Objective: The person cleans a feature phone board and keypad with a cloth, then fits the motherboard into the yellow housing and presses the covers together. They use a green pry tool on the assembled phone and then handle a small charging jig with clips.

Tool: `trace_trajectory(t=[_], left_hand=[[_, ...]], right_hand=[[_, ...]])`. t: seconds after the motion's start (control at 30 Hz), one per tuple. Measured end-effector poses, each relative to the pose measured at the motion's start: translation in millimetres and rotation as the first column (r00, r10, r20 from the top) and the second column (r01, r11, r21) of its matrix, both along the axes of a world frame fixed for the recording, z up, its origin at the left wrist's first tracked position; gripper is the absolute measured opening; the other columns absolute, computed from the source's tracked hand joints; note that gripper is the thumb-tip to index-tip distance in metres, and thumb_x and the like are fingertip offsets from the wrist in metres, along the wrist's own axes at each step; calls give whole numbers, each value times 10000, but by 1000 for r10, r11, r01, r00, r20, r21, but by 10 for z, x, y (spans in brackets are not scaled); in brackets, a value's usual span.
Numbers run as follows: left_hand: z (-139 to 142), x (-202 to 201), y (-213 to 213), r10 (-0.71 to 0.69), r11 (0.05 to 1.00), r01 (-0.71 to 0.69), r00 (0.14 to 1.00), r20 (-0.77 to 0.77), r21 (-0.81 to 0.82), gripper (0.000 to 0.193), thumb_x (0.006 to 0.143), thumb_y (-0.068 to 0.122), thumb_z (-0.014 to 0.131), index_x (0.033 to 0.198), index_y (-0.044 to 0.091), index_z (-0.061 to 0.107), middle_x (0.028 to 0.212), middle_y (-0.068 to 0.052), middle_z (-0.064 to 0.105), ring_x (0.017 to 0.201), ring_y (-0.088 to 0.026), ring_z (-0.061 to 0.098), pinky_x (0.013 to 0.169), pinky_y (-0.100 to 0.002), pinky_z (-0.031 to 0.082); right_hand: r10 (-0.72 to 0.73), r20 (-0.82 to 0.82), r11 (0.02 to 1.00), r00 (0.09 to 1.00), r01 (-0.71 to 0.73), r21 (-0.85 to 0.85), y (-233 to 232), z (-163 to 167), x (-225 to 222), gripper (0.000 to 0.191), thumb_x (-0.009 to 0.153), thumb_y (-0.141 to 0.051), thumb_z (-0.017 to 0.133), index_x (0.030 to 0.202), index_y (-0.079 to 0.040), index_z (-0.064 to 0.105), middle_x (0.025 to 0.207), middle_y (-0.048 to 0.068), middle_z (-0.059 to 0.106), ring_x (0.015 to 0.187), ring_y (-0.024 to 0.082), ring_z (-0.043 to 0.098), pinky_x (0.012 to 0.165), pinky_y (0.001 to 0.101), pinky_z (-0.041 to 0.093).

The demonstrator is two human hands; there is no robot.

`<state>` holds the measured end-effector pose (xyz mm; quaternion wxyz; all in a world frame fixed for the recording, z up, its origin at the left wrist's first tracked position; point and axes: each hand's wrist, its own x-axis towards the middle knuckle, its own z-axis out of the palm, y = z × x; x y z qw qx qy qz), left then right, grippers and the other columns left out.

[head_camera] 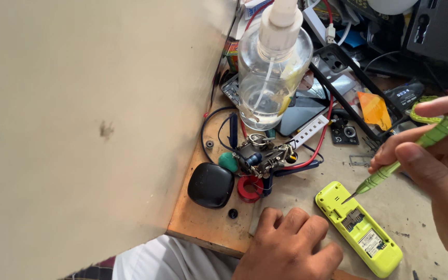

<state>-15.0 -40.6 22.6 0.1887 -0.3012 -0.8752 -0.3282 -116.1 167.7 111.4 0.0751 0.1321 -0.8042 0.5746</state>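
A lime-green mobile phone (361, 232) lies on the workbench with its back cover off, showing the card slots and a label. My right hand (436, 161) grips a green precision screwdriver (405, 158), and its metal tip touches the upper part of the phone's open back. My left hand (289, 243) rests fisted on the bench just left of the phone, fingers curled, with nothing visible in it.
A clear pump bottle (271, 67) stands behind. A black oval case (211, 185), a red wire spool (249, 188), a small circuit assembly (263, 154) and wires crowd the left. Phone parts, an orange film (373, 110) and black devices lie at the back right. A beige wall (79, 129) borders the left.
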Motion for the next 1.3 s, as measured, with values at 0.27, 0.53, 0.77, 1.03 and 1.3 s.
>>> trace_trajectory(t=[0.27, 0.53, 0.77, 1.03, 1.3], left_hand=[[-7, -10, -2, -22, 1000, 22, 1000, 16, -7, 130, 970, 244, 663, 875, 155, 659, 1018, -31, 583, 1051, -197, 607, 885, -461, 423], [-8, -33, -10, -33, 999, 33, 999, -1, 8, 142, 968, 236, 669, 871, 133, 649, 1011, -34, 586, 1028, -195, 620, 881, -465, 435], [-51, 4, -3, -8, 1000, 9, 999, -35, 24, 169, 979, 288, 646, 858, 171, 661, 1039, -35, 601, 1024, -181, 616, 918, -448, 437], [-178, -3, 75, 9, 1000, -8, 999, -54, 18, 184, 960, 291, 647, 811, 184, 644, 982, -16, 590, 984, -172, 614, 882, -425, 433], [158, 22, -103, 88, 940, -103, 994, 60, 325, 82, 911, 148, 751, 982, 140, 710, 1000, -7, 647, 1001, -180, 665, 937, -397, 535]], right_hand=[[-17, -30, 995, 999, 20, 97, -213, 110, -39, 393, 1013, -6, 560, 1388, 2, 440, 907, 150, 685, 835, 228, 736, 819, 371, 632], [199, 227, 836, 953, -286, 469, -542, 407, -310, 269, 952, -130, 691, 1213, -67, 671, 585, 83, 520, 526, 112, 394, 425, 333, 326], [73, 254, 565, 964, -250, 787, -796, 436, -345, 240, 934, -282, 771, 1158, -195, 755, 486, 79, 565, 403, 171, 450, 454, 371, 345], [545, -93, 701, 833, -392, 595, -775, 324, -302, 339, 865, -167, 727, 1202, -143, 714, 833, 30, 777, 602, 113, 720, 501, 291, 526], [321, 152, 578, 935, -320, 751, -766, 269, -341, 409, 828, -253, 820, 1236, -276, 789, 582, 78, 713, 467, 218, 659, 503, 362, 502]])
